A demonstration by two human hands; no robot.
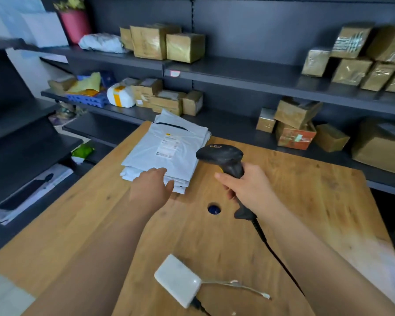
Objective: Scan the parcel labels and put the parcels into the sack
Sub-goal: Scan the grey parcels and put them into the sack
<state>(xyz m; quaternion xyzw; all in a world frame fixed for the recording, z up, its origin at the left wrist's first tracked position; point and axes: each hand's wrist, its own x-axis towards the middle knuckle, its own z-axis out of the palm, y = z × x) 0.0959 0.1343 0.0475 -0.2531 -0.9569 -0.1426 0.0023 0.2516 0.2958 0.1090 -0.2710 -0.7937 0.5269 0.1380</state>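
The right hand (249, 187) grips the barcode scanner (221, 156), and the left hand (149, 190), fingers relaxed, touches the poly mailer stack (167, 151) at the far edge of the table (306, 201).

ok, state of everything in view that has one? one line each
Parcels: stacked on table, top label face up.
Scanner: lifted, gripped by right hand, head toward the stack.
Left hand: fingers relaxed, at the stack's near edge.
Power bank: flat on table, black cable plugged in.
Boxes: closed, on shelves.
Sack: not in view.
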